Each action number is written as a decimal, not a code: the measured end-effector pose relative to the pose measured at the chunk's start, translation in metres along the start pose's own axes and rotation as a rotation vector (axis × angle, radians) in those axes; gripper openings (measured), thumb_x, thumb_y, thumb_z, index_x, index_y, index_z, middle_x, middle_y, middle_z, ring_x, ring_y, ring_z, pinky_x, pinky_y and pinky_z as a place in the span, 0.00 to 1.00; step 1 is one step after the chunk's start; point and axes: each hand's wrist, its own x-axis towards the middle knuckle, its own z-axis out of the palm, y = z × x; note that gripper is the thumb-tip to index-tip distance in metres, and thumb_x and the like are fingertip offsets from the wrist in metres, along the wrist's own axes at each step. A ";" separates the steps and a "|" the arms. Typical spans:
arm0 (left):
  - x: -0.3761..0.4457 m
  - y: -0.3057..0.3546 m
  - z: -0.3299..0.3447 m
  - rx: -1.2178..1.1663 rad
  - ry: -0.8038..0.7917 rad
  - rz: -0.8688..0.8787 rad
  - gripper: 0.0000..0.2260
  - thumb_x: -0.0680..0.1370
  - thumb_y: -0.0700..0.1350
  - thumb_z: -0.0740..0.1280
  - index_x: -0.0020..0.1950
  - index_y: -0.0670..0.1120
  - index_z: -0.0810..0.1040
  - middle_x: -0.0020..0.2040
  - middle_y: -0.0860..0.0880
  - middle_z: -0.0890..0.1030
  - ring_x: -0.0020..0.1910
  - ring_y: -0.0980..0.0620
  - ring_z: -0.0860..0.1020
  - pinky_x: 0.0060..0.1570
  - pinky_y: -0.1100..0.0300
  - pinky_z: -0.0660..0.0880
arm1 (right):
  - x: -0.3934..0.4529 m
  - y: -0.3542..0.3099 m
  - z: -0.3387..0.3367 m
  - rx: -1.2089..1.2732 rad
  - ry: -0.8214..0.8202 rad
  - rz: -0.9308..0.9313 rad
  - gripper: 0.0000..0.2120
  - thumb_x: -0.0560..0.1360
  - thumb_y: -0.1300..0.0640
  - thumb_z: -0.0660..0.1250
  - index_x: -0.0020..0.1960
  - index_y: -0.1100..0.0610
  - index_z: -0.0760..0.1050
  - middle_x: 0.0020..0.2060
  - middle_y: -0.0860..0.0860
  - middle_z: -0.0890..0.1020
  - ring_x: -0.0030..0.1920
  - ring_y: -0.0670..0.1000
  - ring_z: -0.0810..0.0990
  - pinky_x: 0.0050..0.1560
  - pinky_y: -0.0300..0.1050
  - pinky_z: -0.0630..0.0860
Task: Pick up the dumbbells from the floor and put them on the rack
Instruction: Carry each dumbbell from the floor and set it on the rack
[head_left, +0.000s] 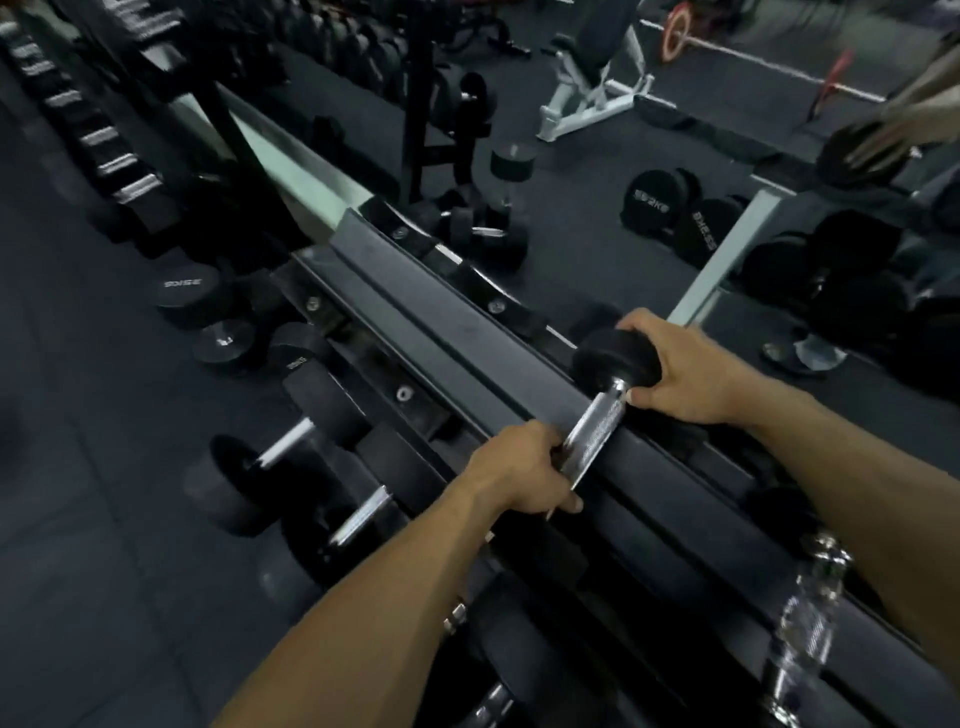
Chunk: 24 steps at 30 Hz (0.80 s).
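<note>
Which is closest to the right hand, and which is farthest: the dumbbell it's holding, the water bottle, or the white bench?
From the right hand:
1. Dumbbell, in its grip, lying across the rack's top.
2. Water bottle, lower right, on the near side.
3. White bench, far across the floor at the top.

Dumbbell (602, 410) atop rack (467, 322)

Both bare forearms reach forward. Left hand (524, 470) fingers curled shut around the dumbbell (605, 400) handle; right hand (685, 371) cups its far head, thumb underneath.
</note>
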 end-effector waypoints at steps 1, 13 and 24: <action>0.004 -0.001 -0.001 0.000 -0.016 -0.003 0.21 0.66 0.51 0.77 0.56 0.49 0.78 0.45 0.52 0.79 0.50 0.49 0.79 0.51 0.53 0.78 | 0.003 0.004 0.002 0.017 0.001 -0.006 0.25 0.68 0.60 0.75 0.59 0.47 0.67 0.47 0.48 0.81 0.48 0.54 0.81 0.53 0.53 0.77; -0.019 -0.002 0.002 -0.075 0.158 -0.012 0.13 0.70 0.56 0.71 0.45 0.47 0.81 0.39 0.51 0.83 0.41 0.51 0.81 0.46 0.50 0.79 | 0.000 0.000 0.005 -0.092 -0.012 0.058 0.28 0.71 0.56 0.74 0.67 0.49 0.65 0.50 0.53 0.80 0.50 0.58 0.80 0.54 0.55 0.78; -0.144 -0.054 -0.025 -0.052 0.304 -0.171 0.19 0.78 0.59 0.64 0.62 0.50 0.79 0.60 0.50 0.81 0.59 0.49 0.78 0.59 0.51 0.74 | -0.003 -0.128 0.031 -0.336 0.053 -0.257 0.29 0.78 0.46 0.65 0.74 0.56 0.63 0.67 0.60 0.72 0.66 0.63 0.72 0.67 0.58 0.68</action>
